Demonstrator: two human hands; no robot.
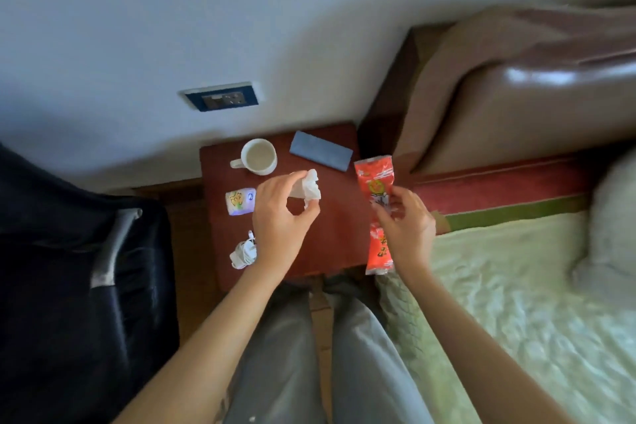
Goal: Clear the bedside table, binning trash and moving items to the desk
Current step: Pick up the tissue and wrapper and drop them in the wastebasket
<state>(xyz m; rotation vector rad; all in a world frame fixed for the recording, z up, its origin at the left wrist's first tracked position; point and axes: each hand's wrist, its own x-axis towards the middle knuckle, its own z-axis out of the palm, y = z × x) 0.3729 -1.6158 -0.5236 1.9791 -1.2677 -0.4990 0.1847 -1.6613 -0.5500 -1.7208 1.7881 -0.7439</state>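
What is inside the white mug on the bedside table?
The white mug looks empty: only its pale inner wall and bottom show. The picture is too blurred to rule out a little clear liquid.

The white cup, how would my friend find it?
Look at the red-brown bedside table by the bed. The white cup stands at its far left corner, near the wall. It is the only round thing with a handle; the flat blue-grey case lies beside it.
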